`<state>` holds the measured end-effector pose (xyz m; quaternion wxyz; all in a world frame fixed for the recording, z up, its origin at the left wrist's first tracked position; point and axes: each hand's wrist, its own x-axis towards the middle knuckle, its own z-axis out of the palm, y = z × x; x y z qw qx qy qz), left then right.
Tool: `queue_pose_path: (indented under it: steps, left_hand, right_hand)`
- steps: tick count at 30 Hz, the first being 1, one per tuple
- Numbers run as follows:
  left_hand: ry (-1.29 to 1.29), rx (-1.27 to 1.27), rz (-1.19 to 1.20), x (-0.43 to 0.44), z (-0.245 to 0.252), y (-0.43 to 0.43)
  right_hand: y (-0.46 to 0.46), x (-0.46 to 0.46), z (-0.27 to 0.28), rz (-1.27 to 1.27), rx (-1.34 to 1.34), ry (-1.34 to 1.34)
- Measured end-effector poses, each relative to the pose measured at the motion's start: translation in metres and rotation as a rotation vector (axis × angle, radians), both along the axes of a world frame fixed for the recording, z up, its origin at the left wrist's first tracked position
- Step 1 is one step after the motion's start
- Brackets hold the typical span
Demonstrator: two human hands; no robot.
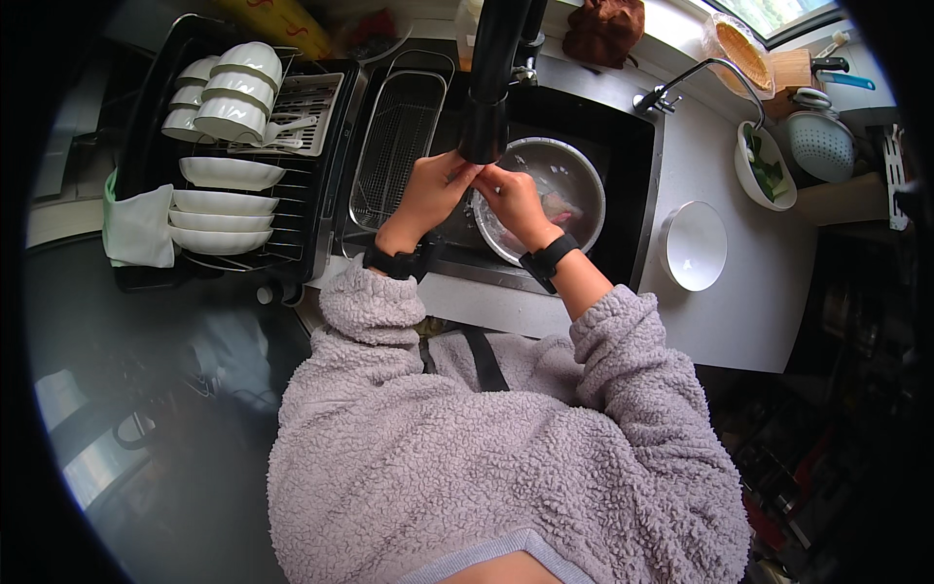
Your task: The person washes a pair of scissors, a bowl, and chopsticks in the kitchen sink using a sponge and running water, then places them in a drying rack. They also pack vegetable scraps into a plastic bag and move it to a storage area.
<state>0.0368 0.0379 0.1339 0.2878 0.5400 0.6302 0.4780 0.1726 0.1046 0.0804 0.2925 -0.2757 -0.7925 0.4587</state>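
Observation:
Under the spout of a black kitchen faucet (pixel 487 80), my left hand (pixel 429 191) and my right hand (pixel 516 201) meet at the fingertips. Their fingers are bent and pinched together; whether something small is between them is hidden. Below my right hand, a round metal basin (pixel 597 182) stands in the dark sink (pixel 629 157). Pinkish pieces, apparently raw meat (pixel 560 213), lie in the basin, partly covered by that hand. A wire mesh basket (pixel 398 139) sits in the sink to the left of my left hand.
A dish rack (pixel 295 219) with stacked white bowls (pixel 239 91) and dishes (pixel 222 241) stands at left. On the right counter are a white bowl (pixel 695 247), a bowl of green vegetables (pixel 743 164) under a thin curved tap (pixel 730 66), and a pale colander (pixel 821 146).

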Motion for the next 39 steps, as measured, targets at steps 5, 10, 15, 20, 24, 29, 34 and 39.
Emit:
queue_pose_path:
  steps: [5, 10, 15, 20, 24, 29, 34, 39]
  left_hand:
    - [-0.047, -0.009, 0.024, 0.000, 0.000, -0.002]
    - [-0.076, 0.009, -0.006, 0.001, -0.003, -0.006]
    - [-0.047, -0.002, 0.011, -0.002, -0.012, -0.008]
    - [-0.017, -0.054, 0.048, -0.004, -0.017, -0.010]
    - [-0.013, -0.148, 0.035, -0.001, -0.020, -0.009]
    - [0.145, 0.016, -0.059, -0.001, -0.027, -0.008]
    - [-0.316, -0.166, -0.050, -0.007, -0.033, -0.018]
    - [-0.423, -0.175, -0.010, -0.007, -0.031, -0.021]
  right_hand:
    - [-0.001, 0.000, 0.003, -0.016, 0.038, 0.020]
    - [0.000, 0.002, -0.003, 0.035, 0.087, -0.158]
    - [-0.002, 0.001, -0.015, 0.090, 0.074, -0.261]
    - [-0.004, -0.002, -0.019, 0.073, 0.077, -0.261]
    - [0.000, 0.002, -0.012, 0.084, 0.087, -0.222]
    - [-0.001, 0.011, 0.003, 0.017, 0.138, -0.223]
    - [-0.020, 0.008, 0.013, -0.021, 0.073, -0.180]
    - [-0.024, 0.001, 0.012, 0.001, 0.085, -0.190]
